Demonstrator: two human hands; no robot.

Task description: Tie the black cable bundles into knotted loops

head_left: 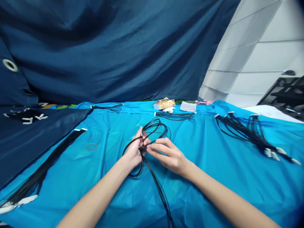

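Observation:
A looped bundle of thin black cables (158, 127) is gathered in my left hand (134, 150), its fingers closed round the middle. Loops stand up beyond the fingers, and another hangs below the wrist side. Loose cable ends trail down toward the front edge of the view. Small silvery or white pieces show on the bundle near my left palm. From the right, my right hand (168, 155) meets the bundle, thumb and fingertips pinched together at its centre. What exactly those fingertips pinch is partly hidden.
Black cable bundles with white connectors (247, 133) lie at the right; another long cable bundle (54, 155) lies at the left. Farther back are a short cable bundle (175, 116), a gold wrapper (165, 103) and an orange rubber band (91, 147). A dark blue curtain (114, 50) hangs behind.

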